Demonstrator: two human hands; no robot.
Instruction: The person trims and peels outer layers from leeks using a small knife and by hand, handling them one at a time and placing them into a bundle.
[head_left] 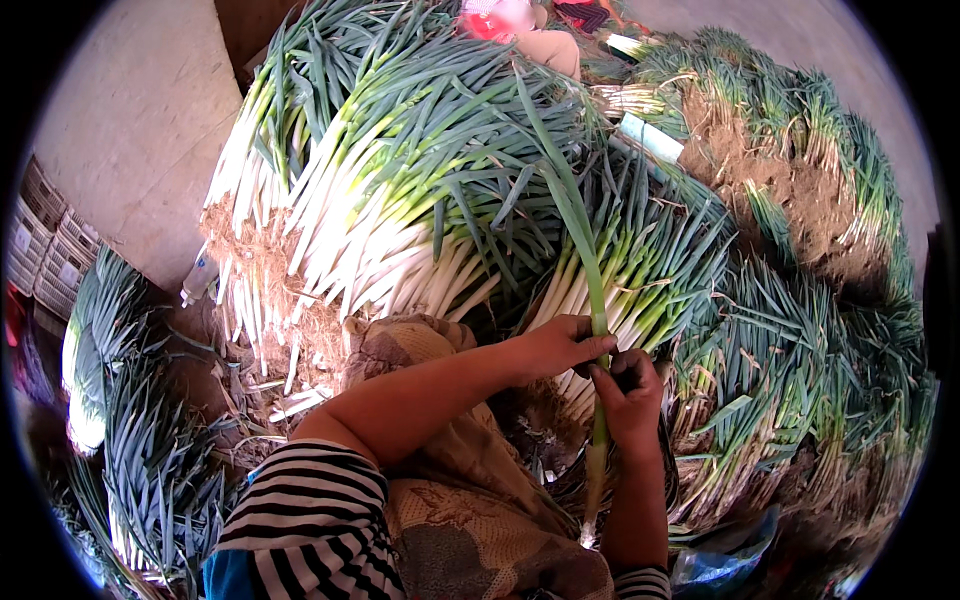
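Observation:
A single long green onion (594,285) runs up in front of me, its white root end low near my lap and its green leaves reaching far up over the piles. My left hand (558,347) comes across from the left and is closed on the stalk, thumb against it. Just below and to the right, my right hand (632,400) is also closed at the stalk, fingers curled and thumb pressed to it. Some of the right fingertips are hidden. Directly beyond both hands lies a bunch of green onions (640,285) with pale stems toward me.
A large heap of cleaned green onions (370,200) fills the far middle. More unclean onions (770,370) lie along the right, beside loose soil (800,190). Further bundles (150,480) and stacked crates (50,240) stand left. Another person (545,48) sits at the far side.

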